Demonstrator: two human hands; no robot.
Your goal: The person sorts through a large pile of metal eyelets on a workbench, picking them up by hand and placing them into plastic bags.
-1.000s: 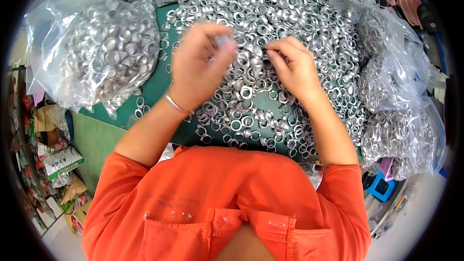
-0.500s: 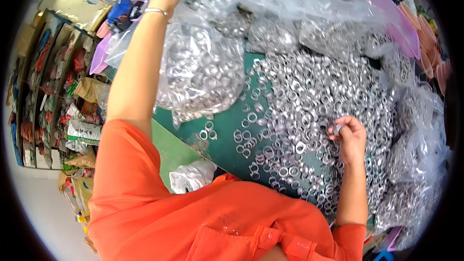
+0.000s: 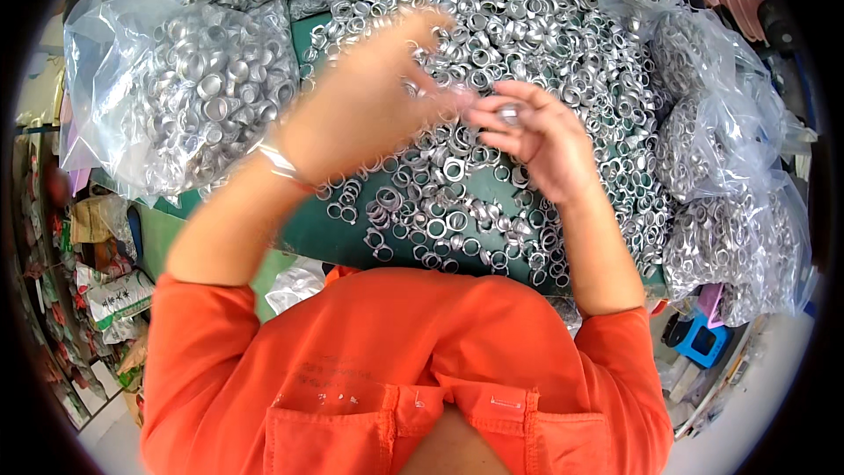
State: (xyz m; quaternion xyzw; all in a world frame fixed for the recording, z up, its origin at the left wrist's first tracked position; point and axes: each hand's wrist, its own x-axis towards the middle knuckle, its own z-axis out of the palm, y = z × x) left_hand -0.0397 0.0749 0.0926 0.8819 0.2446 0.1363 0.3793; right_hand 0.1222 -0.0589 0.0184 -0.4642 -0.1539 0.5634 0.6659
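Many silvery metal rings (image 3: 492, 35) lie in a loose heap over the green table. Above the heap, my right hand (image 3: 558, 149) is curled, palm partly up, with a metal ring (image 3: 510, 112) at its fingers. My left hand (image 3: 374, 79) reaches in from the left, a bracelet at its wrist. Its thumb side comes up to the fingertips of my right hand, touching or nearly so. Motion smears the left fingers, so whether they hold anything is hidden.
A clear plastic bag full of rings (image 3: 202, 92) stands at the left. More filled bags (image 3: 734, 237) line the right side and the far edge. Packed shelves (image 3: 44, 299) stand beyond the table at far left; a blue device (image 3: 702, 340) sits at lower right.
My left hand has come down from the far left, above the bags, to meet my right hand over the heap. The view has shifted. My right hand still holds a ring.
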